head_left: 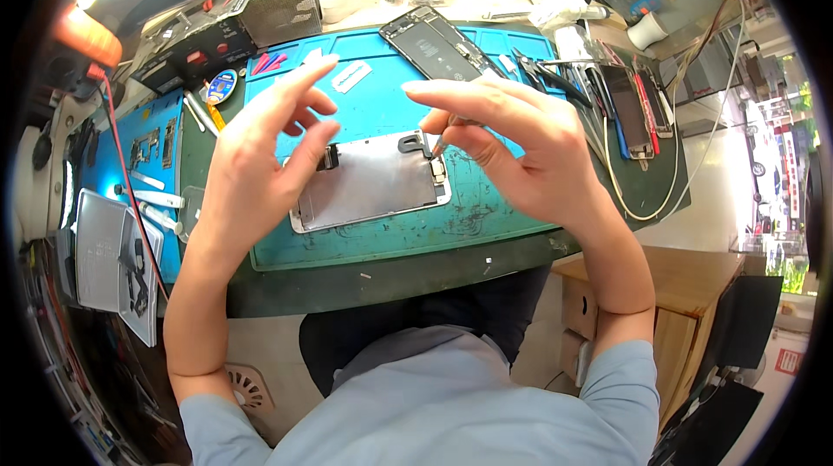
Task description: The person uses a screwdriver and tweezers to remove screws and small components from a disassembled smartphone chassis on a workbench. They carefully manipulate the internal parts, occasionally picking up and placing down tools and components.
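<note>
A phone screen assembly (369, 184), its grey metal back facing up and its rim white, lies on the blue-green work mat. Over its left end hovers my left hand (256, 154), open, thumb and fingers apart with nothing between them. My right hand (525, 141) pinches a slim metal screwdriver (444, 138) at the right end of the screen. The screwdriver's tip points down beside a small black bracket (415, 145) there; whether it touches is too small to tell. Beyond my hands lies an opened phone body (434, 45) with a dark battery.
Pliers (555, 80) and other hand tools lie right of the mat (347, 249), near a white cable (638, 214). A white blade-shaped piece (351, 76) rests behind my left hand. At left are a solder spool (222, 86), a grey open case (108, 249) and a red cord (121, 149).
</note>
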The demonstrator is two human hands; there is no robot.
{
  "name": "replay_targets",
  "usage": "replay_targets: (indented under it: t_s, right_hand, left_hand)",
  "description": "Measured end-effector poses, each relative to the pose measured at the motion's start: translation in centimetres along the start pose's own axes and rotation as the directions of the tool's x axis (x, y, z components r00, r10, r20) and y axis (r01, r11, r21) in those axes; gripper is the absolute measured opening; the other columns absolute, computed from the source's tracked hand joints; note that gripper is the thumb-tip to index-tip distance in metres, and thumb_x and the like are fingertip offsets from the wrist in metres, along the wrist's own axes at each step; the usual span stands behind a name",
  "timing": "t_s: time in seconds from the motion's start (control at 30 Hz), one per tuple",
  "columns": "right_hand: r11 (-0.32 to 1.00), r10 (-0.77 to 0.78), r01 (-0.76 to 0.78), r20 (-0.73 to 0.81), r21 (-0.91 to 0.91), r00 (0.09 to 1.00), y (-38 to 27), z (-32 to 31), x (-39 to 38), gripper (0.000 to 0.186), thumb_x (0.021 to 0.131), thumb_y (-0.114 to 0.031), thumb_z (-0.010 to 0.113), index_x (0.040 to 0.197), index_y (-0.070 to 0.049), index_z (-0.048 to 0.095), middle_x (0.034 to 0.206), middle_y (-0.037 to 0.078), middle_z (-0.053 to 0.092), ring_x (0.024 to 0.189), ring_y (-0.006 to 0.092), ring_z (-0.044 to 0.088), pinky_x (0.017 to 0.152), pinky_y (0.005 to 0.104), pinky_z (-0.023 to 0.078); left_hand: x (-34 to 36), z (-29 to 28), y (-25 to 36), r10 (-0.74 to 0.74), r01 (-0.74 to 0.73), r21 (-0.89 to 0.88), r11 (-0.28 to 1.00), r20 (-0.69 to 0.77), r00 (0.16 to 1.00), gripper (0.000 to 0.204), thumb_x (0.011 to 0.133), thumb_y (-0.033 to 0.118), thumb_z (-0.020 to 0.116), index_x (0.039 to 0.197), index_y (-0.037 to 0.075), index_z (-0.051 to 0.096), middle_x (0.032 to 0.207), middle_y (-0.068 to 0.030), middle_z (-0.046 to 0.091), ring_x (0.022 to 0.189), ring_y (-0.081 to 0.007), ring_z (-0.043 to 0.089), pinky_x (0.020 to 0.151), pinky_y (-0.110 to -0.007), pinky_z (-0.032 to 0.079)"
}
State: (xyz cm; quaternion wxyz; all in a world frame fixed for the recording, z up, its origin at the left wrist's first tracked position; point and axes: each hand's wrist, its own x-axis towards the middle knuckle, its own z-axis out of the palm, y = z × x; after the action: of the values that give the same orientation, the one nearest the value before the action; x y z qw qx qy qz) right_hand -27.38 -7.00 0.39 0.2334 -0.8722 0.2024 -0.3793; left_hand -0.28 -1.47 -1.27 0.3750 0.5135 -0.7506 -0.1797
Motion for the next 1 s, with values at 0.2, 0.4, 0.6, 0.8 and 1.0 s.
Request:
replay_targets:
  t_s: [0.2,0.4,0.6,0.8,1.0]
  right_hand:
    - [0.989,0.029,-0.026,0.021,-0.143,0.999,0.3,0.3,0.5,0.041,0.092,-0.001,0.072,0.132,-0.009,0.074,0.095,0.009,0.072,0.083,0.0166,0.068,0.074,0.0292,0.058]
    - [1.000,0.011,-0.011,0.045,-0.013,0.999,0.6,-0.1,-0.3,0.047,0.098,0.003,0.064,0.144,-0.001,0.061,0.100,0.010,0.071,0.088,0.0185,0.068,0.087,0.0321,0.055]
    - [0.955,0.183,-0.169,-0.034,0.243,0.983,0.8,1.3,-1.3,0.049,0.096,0.001,0.070,0.143,0.000,0.060,0.101,0.010,0.069,0.096,0.0181,0.069,0.086,0.0333,0.056]
    - [0.976,0.136,-0.126,-0.049,0.175,0.989,1.5,1.5,-1.6,0.063,0.087,0.005,0.075,0.147,-0.006,0.059,0.102,0.011,0.069,0.089,0.0244,0.066,0.084,0.0355,0.054]
    - [0.999,0.040,-0.040,-0.007,0.002,0.999,1.2,0.9,-1.0,0.064,0.088,0.009,0.070,0.149,-0.004,0.056,0.101,0.010,0.069,0.092,0.0242,0.067,0.087,0.0356,0.056]
  left_hand:
    - [1.2,1.4,0.0,0.052,-0.065,-0.053,0.996,-0.214,0.975,0.044,0.097,0.002,0.068,0.141,0.005,0.064,0.097,-0.0049,0.073,0.083,-0.0130,0.067,0.079,-0.029,0.056]
    - [3.0,3.4,2.3,-0.018,0.015,-0.028,1.000,-0.105,0.994,0.045,0.099,0.006,0.067,0.144,0.007,0.062,0.098,-0.0061,0.072,0.083,-0.0129,0.066,0.078,-0.029,0.054]
    - [1.9,5.6,0.9,0.078,-0.071,0.095,0.993,-0.069,0.995,0.038,0.098,0.007,0.067,0.135,0.004,0.063,0.098,-0.0128,0.073,0.083,-0.0307,0.072,0.075,-0.039,0.057]
    - [1.0,5.9,0.3,0.132,-0.129,0.227,0.965,0.004,0.991,0.032,0.097,0.007,0.067,0.129,0.004,0.066,0.099,-0.0127,0.073,0.085,-0.0337,0.071,0.075,-0.042,0.056]
    - [0.6,5.4,1.1,0.240,-0.221,0.313,0.924,-0.023,0.971,0.034,0.093,0.005,0.069,0.127,0.006,0.067,0.102,-0.0126,0.072,0.091,-0.0346,0.068,0.080,-0.044,0.054]
